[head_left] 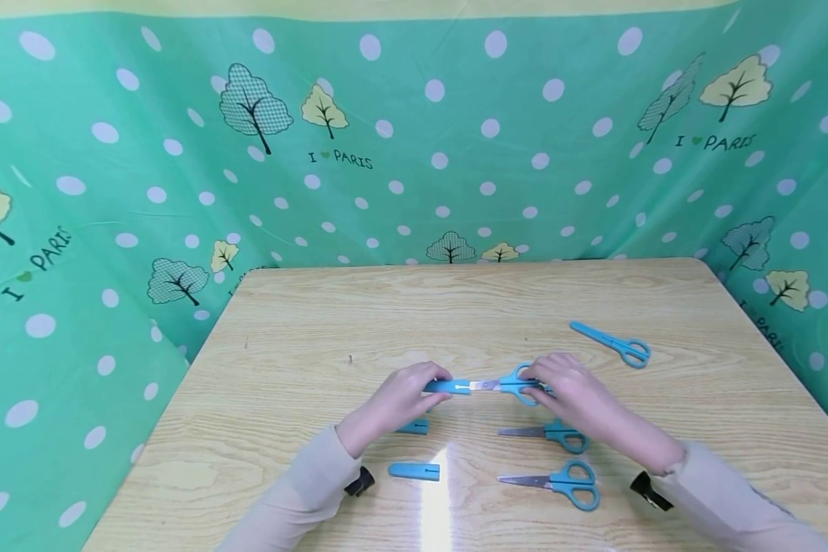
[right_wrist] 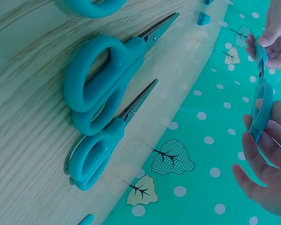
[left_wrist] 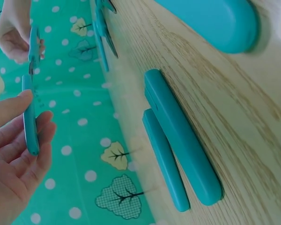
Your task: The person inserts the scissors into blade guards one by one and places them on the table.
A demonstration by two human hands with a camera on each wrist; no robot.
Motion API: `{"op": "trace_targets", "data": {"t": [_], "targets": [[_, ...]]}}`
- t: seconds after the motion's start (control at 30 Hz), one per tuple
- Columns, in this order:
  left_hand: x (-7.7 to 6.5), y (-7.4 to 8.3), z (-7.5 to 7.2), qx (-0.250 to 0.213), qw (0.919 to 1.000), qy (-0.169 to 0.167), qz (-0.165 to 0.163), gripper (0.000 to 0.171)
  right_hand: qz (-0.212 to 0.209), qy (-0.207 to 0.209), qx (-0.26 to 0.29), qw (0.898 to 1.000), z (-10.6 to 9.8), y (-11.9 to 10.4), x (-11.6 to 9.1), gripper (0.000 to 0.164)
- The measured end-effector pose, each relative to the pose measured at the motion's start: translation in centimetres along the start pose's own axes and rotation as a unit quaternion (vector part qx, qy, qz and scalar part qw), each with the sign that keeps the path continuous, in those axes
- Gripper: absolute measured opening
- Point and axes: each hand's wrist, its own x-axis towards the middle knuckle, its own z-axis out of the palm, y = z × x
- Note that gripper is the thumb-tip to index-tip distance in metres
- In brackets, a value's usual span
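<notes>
My left hand (head_left: pixel 409 391) pinches a blue blade cover (head_left: pixel 455 387) between thumb and fingers. My right hand (head_left: pixel 571 387) grips blue-handled scissors (head_left: pixel 509 384) by their finger loops, blades toward the left. The blades meet the cover's mouth, part of the metal showing between cover and handles. Both hands are raised above the table. Below them on the right lie more open-bladed scissors (head_left: pixel 573 483), with other scissors (right_wrist: pixel 96 157) behind. On the left rest loose covers (head_left: pixel 414 471), including a pair side by side (left_wrist: pixel 182 140); my left hand partly hides these from the head view.
Scissors inside a blue cover (head_left: pixel 610 343) lie farther back on the right of the wooden table (head_left: pixel 283 330). A green dotted curtain (head_left: pixel 400 138) hangs behind and at both sides. Black clips (head_left: pixel 360 481) show by each sleeve.
</notes>
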Motion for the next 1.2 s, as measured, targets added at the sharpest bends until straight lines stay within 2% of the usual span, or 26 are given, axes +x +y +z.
{"op": "trace_targets", "data": {"t": [0.43, 0.7, 1.2], "targets": [[0.14, 0.13, 0.52, 0.001, 0.9998, 0.007, 0.017, 0.019, -0.007, 0.008, 0.006, 1.000, 0.29, -0.27, 0.13, 0.022], [0.21, 0.39, 0.61, -0.013, 0.9999, -0.007, -0.001, 0.019, -0.013, 0.015, 0.008, 1.000, 0.41, -0.48, 0.16, 0.022], [0.13, 0.47, 0.76, -0.019, 0.9998, -0.009, -0.007, 0.019, -0.018, 0.023, 0.011, 1.000, 0.67, -0.56, 0.12, 0.024]]}}
